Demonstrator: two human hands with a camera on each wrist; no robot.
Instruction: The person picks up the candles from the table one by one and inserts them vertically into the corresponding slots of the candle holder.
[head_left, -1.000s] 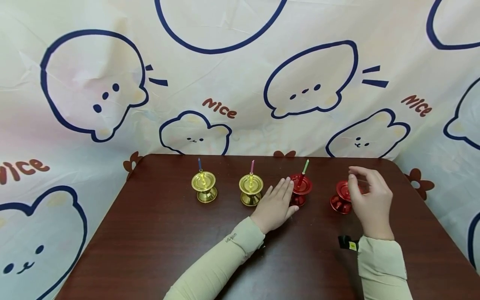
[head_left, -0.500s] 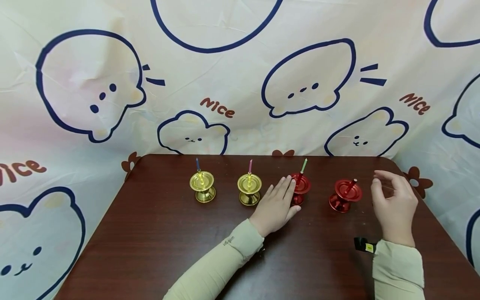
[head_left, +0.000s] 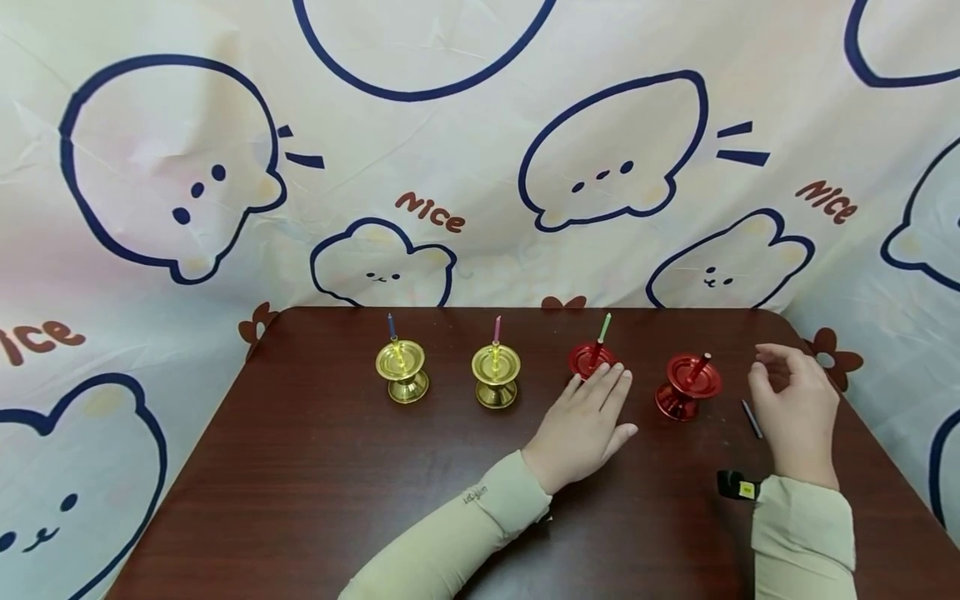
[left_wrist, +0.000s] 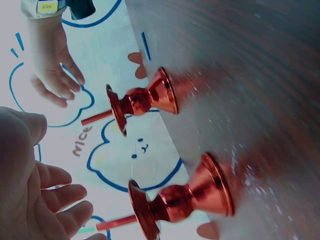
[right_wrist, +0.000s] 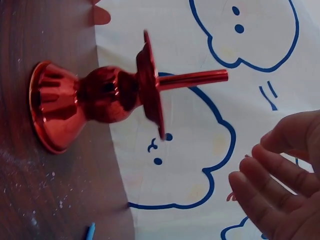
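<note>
My left hand (head_left: 581, 429), fingers straight, is just in front of the red candlestick (head_left: 590, 360) that carries a green candle (head_left: 606, 327). Its base is hidden in the head view but shows in the left wrist view. On the right stands a second red candlestick (head_left: 690, 379) with a bare red tube (right_wrist: 195, 80) on top. Beyond it my right hand (head_left: 798, 417) hovers with loosely bent fingers and nothing between them, plain in the right wrist view. Beside that hand a thin bluish stick (head_left: 752, 419), like a small candle, lies on the table.
Two gold candlesticks stand further left, the outer one (head_left: 405, 367) with a blue candle (head_left: 391, 327), the inner one (head_left: 496, 371) with a pink candle (head_left: 497, 329). The dark wooden table (head_left: 315, 483) meets a printed cloth (head_left: 495, 167) behind it.
My right hand has moved right, away from the right red candlestick, and the bluish stick has come into sight. My left hand has shifted right and slightly nearer, uncovering more of the green candle's holder dish.
</note>
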